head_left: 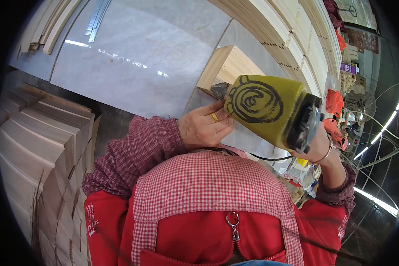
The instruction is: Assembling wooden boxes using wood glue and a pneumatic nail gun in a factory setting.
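Note:
My right hand (319,148) is wrapped round a chunky yellow-green power tool (257,99) with black rings drawn on it. Its exact kind is not clear, and the tool hides most of my fingers. The black rear end points right; its dark metal nose (219,90) reaches a corner of a shallow pale wooden box (219,66) on the table. Just below the nose, my left hand (206,126), wearing a yellow ring, has its fingers curled together. Its fingertips are hidden, so what they pinch cannot be made out. A black cord (270,158) runs beneath the tool.
The box stands on a glossy grey table (133,57). Thin metal strips (96,22) lie at its far side. Stacked wooden boards (288,40) rise at the far right, with more boards (53,26) far left. A tall stack of wooden pieces (40,142) stands beside me on the left.

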`<state>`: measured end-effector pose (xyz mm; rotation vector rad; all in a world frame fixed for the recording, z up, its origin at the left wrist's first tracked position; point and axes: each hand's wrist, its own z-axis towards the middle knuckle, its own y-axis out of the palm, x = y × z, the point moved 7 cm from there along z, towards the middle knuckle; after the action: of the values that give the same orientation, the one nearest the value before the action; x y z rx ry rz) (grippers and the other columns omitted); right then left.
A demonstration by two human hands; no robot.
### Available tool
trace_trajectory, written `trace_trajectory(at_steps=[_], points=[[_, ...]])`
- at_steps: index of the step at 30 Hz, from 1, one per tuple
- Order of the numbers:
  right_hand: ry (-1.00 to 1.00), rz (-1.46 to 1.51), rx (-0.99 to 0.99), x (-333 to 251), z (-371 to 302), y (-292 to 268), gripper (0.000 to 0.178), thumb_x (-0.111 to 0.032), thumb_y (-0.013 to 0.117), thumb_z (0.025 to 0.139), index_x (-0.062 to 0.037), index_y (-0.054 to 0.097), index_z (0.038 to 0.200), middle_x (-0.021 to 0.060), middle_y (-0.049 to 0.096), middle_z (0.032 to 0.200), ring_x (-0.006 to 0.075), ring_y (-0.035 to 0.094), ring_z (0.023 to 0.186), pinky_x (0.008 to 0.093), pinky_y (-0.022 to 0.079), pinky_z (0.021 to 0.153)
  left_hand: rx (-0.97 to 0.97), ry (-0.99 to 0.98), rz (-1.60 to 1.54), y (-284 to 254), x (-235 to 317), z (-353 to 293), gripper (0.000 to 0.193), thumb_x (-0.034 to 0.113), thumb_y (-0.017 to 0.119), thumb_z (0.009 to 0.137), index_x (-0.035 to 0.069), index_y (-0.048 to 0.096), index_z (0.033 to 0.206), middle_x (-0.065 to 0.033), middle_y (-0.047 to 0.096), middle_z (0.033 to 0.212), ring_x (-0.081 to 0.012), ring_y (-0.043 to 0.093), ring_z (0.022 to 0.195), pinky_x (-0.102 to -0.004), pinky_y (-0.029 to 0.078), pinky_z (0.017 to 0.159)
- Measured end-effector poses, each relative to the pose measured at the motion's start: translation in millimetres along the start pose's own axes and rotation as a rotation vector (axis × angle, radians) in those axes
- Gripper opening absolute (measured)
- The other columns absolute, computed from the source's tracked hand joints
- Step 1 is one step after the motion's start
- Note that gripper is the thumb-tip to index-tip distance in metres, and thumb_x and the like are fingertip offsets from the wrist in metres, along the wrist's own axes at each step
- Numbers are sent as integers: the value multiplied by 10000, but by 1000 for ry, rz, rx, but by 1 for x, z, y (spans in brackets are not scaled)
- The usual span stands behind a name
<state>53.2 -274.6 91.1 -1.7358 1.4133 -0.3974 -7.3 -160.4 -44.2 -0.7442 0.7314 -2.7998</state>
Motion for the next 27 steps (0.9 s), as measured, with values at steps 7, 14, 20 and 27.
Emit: trace_trajectory(at_steps=[7, 14, 20, 27], points=[[-110, -15, 626, 39, -59, -9, 291, -180, 751, 623, 2, 642, 821, 87, 650, 696, 223, 540, 532, 310, 436, 516, -79, 29, 49, 9, -9, 31, 86, 23, 613, 743, -6, 613, 825, -164, 629, 1099, -273, 603, 1043, -372, 479, 960], [827, 329, 821, 230, -188, 69, 281, -166, 696, 661, -13, 617, 883, 141, 651, 720, 316, 582, 578, 358, 459, 551, -394, -43, 71, 52, -27, 108, 413, 89, 710, 697, -20, 593, 1078, -150, 581, 1153, -301, 549, 1025, -419, 424, 930], [1227, 21, 793, 310, -271, 162, 408, -209, 641, 721, -69, 562, 1096, 155, 653, 713, 347, 611, 608, 397, 481, 564, -693, -18, 208, 86, -26, 150, 718, 225, 738, 675, 58, 457, 1314, -183, 409, 1369, -348, 404, 1233, -475, 264, 1071], [1396, 9, 715, 369, -299, 217, 568, -272, 621, 753, -142, 434, 1273, 150, 665, 828, 356, 632, 655, 425, 497, 574, -827, 5, 302, 92, -28, 179, 880, 345, 761, 620, 99, 392, 1380, -205, 316, 1427, -388, 334, 1282, -506, 194, 1096]])
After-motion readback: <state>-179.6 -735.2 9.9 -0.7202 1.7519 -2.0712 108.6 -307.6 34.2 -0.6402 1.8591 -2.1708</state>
